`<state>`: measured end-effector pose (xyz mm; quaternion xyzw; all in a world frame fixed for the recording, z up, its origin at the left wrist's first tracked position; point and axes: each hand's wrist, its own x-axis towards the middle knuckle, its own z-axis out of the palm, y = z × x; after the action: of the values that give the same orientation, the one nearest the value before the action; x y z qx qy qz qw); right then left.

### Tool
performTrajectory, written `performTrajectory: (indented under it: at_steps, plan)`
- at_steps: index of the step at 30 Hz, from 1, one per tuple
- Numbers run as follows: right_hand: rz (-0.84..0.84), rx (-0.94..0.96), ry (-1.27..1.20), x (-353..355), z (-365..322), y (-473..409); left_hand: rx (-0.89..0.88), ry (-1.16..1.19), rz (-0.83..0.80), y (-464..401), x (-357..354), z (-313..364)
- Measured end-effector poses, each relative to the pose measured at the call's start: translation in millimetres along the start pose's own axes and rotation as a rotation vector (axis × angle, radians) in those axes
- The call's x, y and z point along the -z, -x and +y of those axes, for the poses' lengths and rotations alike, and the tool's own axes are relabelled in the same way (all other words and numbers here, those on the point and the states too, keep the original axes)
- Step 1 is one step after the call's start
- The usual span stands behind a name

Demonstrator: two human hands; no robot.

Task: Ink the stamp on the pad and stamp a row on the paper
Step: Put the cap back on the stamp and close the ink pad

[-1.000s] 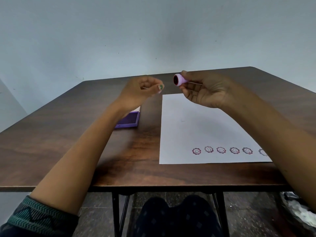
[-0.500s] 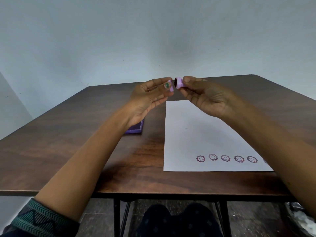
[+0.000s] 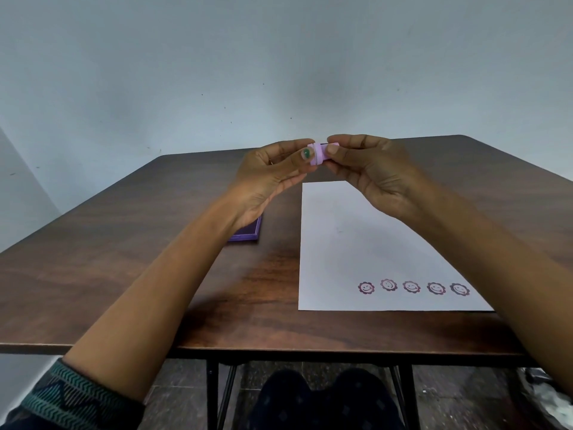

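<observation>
Both hands are raised above the table's far half, meeting around a small lilac stamp (image 3: 321,154). My left hand (image 3: 273,178) pinches its lilac cap end between thumb and fingers. My right hand (image 3: 370,173) pinches the stamp body from the other side. White paper (image 3: 341,243) lies flat below my right hand, with a row of several dark red smiley-flower prints (image 3: 410,287) near its front edge. The purple ink pad (image 3: 248,232) sits left of the paper, mostly hidden behind my left wrist.
The dark wooden table (image 3: 124,259) has its front edge close to my body and a pale wall behind it. My knees and the table's black legs show below the edge.
My left hand has moved right and met my right hand. The cap it carried now sits against the stamp's open end, which was bare a second ago.
</observation>
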<state>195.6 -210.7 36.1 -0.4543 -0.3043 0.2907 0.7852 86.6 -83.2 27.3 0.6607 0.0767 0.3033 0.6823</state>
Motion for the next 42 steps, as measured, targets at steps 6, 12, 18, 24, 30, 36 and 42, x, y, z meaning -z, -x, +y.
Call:
performTrajectory:
  at_steps: [6,12,18,24,30,36,42]
  plan:
    - [-0.001,0.07,0.077,-3.0,-0.8,3.5,-0.022,0.016,0.012,-0.4,0.3,-0.6]
    - [0.02,0.16,0.236,-4.2,0.2,6.7,-0.098,0.037,0.004,0.9,-0.2,-1.6]
    - [0.031,0.181,0.304,-4.3,0.5,8.2,-0.119,0.006,-0.034,0.9,1.6,-2.9]
    - [0.024,0.248,0.42,-3.6,-0.6,10.2,-0.046,-0.018,-0.108,-2.8,11.6,-8.3]
    - [0.053,0.276,0.489,-3.0,2.8,8.5,-0.036,-0.087,-0.069,-0.5,8.3,-9.4]
    - [0.048,0.261,0.488,-8.5,-1.5,3.2,-0.064,-0.296,-0.014,2.4,9.1,3.0]
    - [-0.007,0.273,0.619,-20.9,1.2,-5.0,-0.104,-0.437,0.008,-1.1,32.6,8.0]
